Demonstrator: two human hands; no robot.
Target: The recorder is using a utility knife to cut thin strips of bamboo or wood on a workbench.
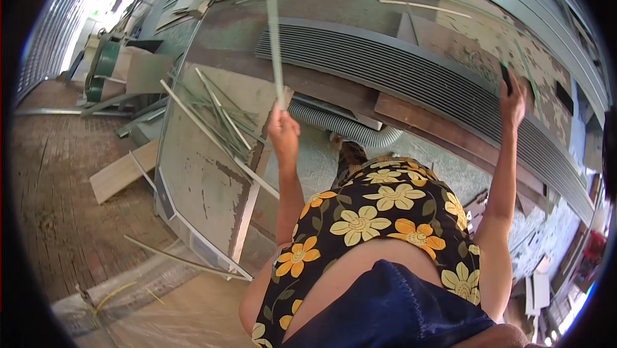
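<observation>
Partly, the right hand [513, 106] hides a black object [506, 77].

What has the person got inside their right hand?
A slim black object pokes out past the top of the right hand. The part inside the grip is covered, so what it is cannot be told.
</observation>
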